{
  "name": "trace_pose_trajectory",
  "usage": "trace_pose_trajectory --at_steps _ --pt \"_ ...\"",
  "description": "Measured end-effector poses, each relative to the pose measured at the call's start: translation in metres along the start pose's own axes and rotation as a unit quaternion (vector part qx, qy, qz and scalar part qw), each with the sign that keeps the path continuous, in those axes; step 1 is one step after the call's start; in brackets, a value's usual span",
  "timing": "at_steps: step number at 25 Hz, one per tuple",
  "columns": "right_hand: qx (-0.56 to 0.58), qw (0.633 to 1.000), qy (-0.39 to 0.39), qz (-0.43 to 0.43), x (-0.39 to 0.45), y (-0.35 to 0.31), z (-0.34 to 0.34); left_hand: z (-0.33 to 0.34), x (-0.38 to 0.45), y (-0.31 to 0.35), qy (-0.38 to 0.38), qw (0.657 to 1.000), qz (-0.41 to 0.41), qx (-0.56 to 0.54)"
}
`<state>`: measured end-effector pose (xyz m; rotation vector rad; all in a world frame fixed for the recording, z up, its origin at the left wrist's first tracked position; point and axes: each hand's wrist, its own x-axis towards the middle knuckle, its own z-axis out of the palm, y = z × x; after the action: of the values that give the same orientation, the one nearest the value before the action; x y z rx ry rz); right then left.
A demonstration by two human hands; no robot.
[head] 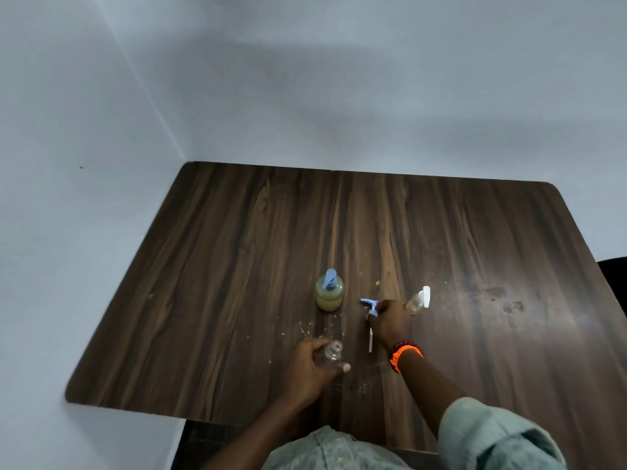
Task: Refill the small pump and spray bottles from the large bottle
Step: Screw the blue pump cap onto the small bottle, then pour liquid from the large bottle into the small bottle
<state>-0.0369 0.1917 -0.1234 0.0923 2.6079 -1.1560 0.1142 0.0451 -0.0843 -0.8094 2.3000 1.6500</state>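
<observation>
A round bottle (329, 295) with a blue pump top and yellowish liquid stands upright at the table's middle. My left hand (310, 366) grips a small clear bottle (331, 352) with its neck uncapped, just above the table near the front edge. My right hand (390, 320) holds a blue spray head (370, 305), whose white dip tube (370, 340) hangs down to the table. Just right of that hand, a small clear bottle with a white spray top (420, 299) leans or lies on the table.
The dark wood table (237, 266) fits into a white wall corner at the back left. Small yellow crumbs (305, 329) lie around the bottles, and dull stains (505, 300) mark the right side. A dark object (614, 283) shows past the table's right edge.
</observation>
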Motion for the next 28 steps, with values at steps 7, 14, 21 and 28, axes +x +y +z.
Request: trace_pose_trajectory --at_steps 7,14,21,28 --pt "-0.169 0.984 0.033 -0.036 -0.001 -0.015 -0.003 -0.01 0.007 -0.01 0.013 0.999 0.034 0.002" --pt "-0.068 0.953 -0.187 -0.229 0.003 -0.064 0.017 -0.015 0.014 -0.011 0.005 1.0 0.012 0.003" --pt "0.031 0.964 -0.154 -0.215 0.008 -0.063 0.022 -0.022 0.008 -0.012 0.018 0.999 0.026 -0.021" --pt "0.205 0.962 -0.033 -0.178 -0.045 -0.026 -0.008 -0.032 0.001 -0.009 -0.006 0.997 0.035 -0.065"
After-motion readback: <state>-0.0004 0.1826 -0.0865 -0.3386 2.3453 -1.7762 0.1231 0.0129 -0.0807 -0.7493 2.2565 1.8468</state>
